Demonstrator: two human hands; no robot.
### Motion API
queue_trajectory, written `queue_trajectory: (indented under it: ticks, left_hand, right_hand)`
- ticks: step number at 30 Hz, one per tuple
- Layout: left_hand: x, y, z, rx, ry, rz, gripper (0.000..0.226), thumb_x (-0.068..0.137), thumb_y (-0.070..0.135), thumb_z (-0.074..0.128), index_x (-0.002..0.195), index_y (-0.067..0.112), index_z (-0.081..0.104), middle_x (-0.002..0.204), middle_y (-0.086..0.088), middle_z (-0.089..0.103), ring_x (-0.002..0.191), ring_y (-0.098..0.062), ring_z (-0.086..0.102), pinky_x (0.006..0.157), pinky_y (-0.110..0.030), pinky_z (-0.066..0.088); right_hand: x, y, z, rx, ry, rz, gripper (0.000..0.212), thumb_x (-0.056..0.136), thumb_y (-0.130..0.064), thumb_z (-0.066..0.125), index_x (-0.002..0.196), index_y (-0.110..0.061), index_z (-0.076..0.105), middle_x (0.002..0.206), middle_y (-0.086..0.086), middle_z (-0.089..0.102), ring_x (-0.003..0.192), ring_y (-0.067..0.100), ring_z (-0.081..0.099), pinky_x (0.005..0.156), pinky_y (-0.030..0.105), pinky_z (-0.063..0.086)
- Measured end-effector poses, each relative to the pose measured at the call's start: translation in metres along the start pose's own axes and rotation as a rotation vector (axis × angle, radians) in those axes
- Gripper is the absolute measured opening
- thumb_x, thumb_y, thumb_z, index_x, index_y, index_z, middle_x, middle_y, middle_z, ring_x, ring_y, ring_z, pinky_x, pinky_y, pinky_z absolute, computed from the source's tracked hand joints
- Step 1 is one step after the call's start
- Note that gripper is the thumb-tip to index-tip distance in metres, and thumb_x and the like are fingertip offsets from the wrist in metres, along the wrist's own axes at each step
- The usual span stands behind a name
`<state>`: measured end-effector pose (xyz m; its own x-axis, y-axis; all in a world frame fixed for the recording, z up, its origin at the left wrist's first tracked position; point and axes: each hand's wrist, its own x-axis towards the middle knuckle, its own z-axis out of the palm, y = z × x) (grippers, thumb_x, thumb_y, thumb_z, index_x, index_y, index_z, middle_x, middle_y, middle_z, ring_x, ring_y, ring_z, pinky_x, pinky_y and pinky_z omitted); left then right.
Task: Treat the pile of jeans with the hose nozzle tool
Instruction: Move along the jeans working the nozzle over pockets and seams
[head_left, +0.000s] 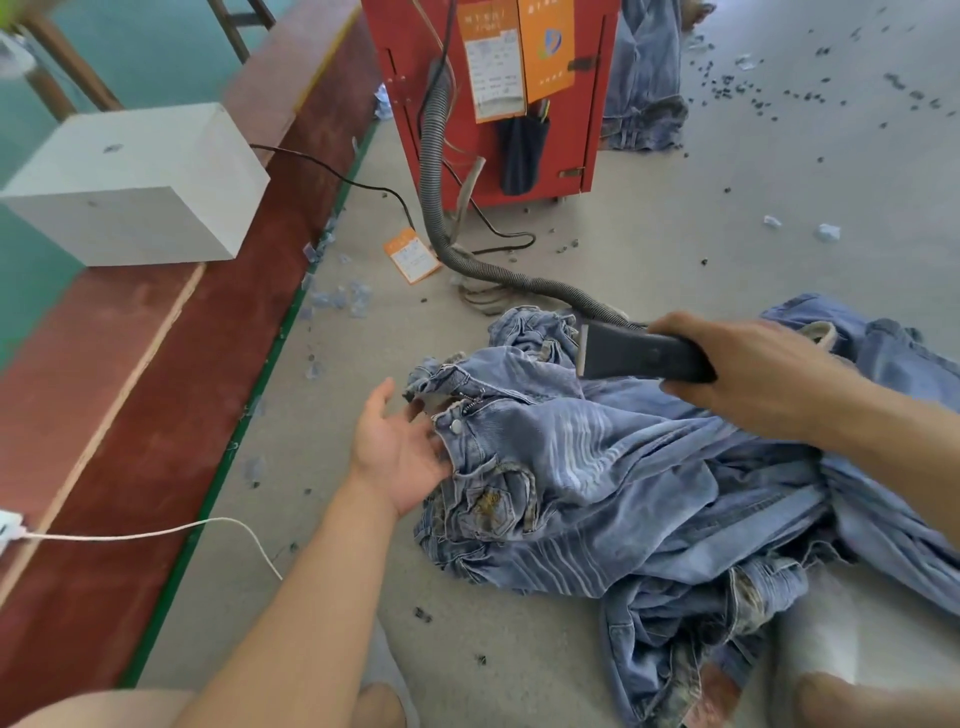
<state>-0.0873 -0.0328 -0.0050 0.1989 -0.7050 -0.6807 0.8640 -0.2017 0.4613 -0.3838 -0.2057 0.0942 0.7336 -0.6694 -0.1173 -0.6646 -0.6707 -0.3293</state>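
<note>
The main risk, as a judgement, was the nozzle (623, 353) catching or sucking in loose denim, since its flat mouth hung just above the crumpled waistbands at the far end of the jeans (623, 483), and the top pair was not pinned down. A second risk was the hose (441, 218), which trailed across the floor (649, 234) from the red machine (493, 93) and lay beyond the right fingers; a hard pull might have dragged it over the pile or tugged at the machine. The right hand (753, 374) reached in from the right side with its back turned up, fingers (691, 387) wrapped around the nozzle's dark handle, the mouth pointing leftward past the fingertips. The left hand (400, 452) lay palm up with the fingers loosely spread and holding nothing, their tips touching or slipping just under the buttoned waistband at the pile's left edge; whether they had any purchase on the cloth could not be told. The jeans lay heaped on the floor, beneath the right fingers and to the right of the left ones.
</note>
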Motion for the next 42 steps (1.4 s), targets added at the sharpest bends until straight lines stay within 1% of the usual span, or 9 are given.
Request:
queue_trajectory:
  ticks: [4, 8, 14, 21, 25, 28, 33, 37, 42]
  left_hand:
    - [-0.002, -0.007, 0.012, 0.386, -0.063, -0.011, 0.037, 0.093, 0.005, 0.062, 0.128, -0.005, 0.057, 0.115, -0.021, 0.068, 0.093, -0.028, 0.069, 0.081, -0.04, 0.062]
    - [-0.001, -0.013, 0.015, 0.759, -0.017, -0.025, 0.031, 0.101, -0.007, 0.053, 0.131, 0.001, 0.057, 0.128, -0.03, 0.066, 0.107, -0.038, 0.067, 0.101, -0.06, 0.053]
    - [-0.006, -0.004, 0.017, 0.629, -0.141, -0.061, 0.028, 0.108, 0.002, 0.043, 0.133, 0.007, 0.055, 0.119, -0.022, 0.073, 0.099, -0.038, 0.075, 0.069, -0.058, 0.061]
    - [-0.009, -0.003, 0.024, 0.564, -0.123, -0.041, 0.024, 0.107, 0.003, 0.047, 0.128, 0.009, 0.055, 0.119, -0.022, 0.072, 0.093, -0.032, 0.076, 0.069, -0.052, 0.062]
    - [-0.014, -0.002, 0.028, 0.493, -0.18, -0.057, 0.024, 0.107, 0.003, 0.044, 0.126, 0.003, 0.058, 0.109, -0.021, 0.075, 0.093, -0.034, 0.076, 0.07, -0.054, 0.063]
    - [-0.015, -0.004, 0.033, 0.481, -0.182, -0.04, 0.025, 0.107, 0.006, 0.046, 0.129, -0.001, 0.056, 0.109, -0.023, 0.071, 0.086, -0.03, 0.074, 0.072, -0.05, 0.064]
    - [-0.015, -0.002, 0.043, 0.391, -0.202, -0.035, 0.033, 0.103, 0.018, 0.05, 0.125, -0.004, 0.061, 0.103, -0.018, 0.067, 0.086, -0.025, 0.067, 0.077, -0.035, 0.061]
    - [-0.013, 0.007, 0.048, 0.346, -0.318, -0.008, 0.032, 0.086, 0.005, 0.051, 0.118, 0.002, 0.05, 0.101, -0.016, 0.054, 0.088, -0.026, 0.056, 0.076, -0.034, 0.058]
    - [-0.001, 0.015, 0.05, 0.607, -0.304, 0.053, 0.036, 0.096, -0.015, 0.046, 0.129, -0.001, 0.052, 0.108, -0.023, 0.057, 0.095, -0.031, 0.065, 0.086, -0.043, 0.059]
  right_hand:
    - [-0.006, -0.018, 0.027, -0.206, -0.112, -0.171, 0.032, 0.098, -0.046, 0.06, 0.127, -0.042, 0.047, 0.102, -0.011, 0.067, 0.091, 0.016, 0.064, 0.085, 0.039, 0.049]
    - [-0.006, -0.034, 0.051, -0.302, -0.15, -0.273, 0.028, 0.098, -0.04, 0.056, 0.121, -0.044, 0.04, 0.094, -0.014, 0.06, 0.097, 0.013, 0.061, 0.087, 0.036, 0.042]
    - [-0.004, -0.058, 0.061, -0.339, -0.137, -0.303, 0.023, 0.097, -0.039, 0.052, 0.118, -0.038, 0.043, 0.087, -0.01, 0.056, 0.092, 0.018, 0.061, 0.082, 0.035, 0.039]
    - [0.0, -0.067, 0.039, -0.126, -0.088, -0.319, 0.031, 0.095, -0.04, 0.061, 0.122, -0.045, 0.048, 0.087, -0.018, 0.06, 0.082, 0.01, 0.058, 0.076, 0.034, 0.037]
    - [0.005, -0.042, 0.019, -0.247, -0.176, -0.182, 0.026, 0.098, -0.035, 0.057, 0.119, -0.044, 0.046, 0.09, -0.013, 0.061, 0.086, 0.016, 0.062, 0.081, 0.041, 0.048]
    - [-0.001, -0.051, 0.028, -0.282, -0.196, -0.258, 0.023, 0.097, -0.038, 0.053, 0.117, -0.044, 0.044, 0.093, -0.016, 0.059, 0.094, 0.013, 0.062, 0.084, 0.039, 0.043]
    - [-0.001, -0.075, 0.024, -0.007, -0.112, -0.302, 0.03, 0.093, -0.043, 0.06, 0.122, -0.043, 0.05, 0.096, -0.014, 0.066, 0.087, 0.014, 0.062, 0.078, 0.04, 0.046]
    - [0.009, -0.046, 0.004, 0.034, -0.024, -0.143, 0.033, 0.092, -0.036, 0.069, 0.121, -0.04, 0.053, 0.096, -0.005, 0.071, 0.082, 0.025, 0.064, 0.072, 0.041, 0.051]
    - [0.004, -0.023, 0.008, -0.065, -0.094, -0.07, 0.033, 0.092, -0.035, 0.067, 0.121, -0.04, 0.051, 0.101, -0.003, 0.07, 0.09, 0.03, 0.065, 0.079, 0.045, 0.052]
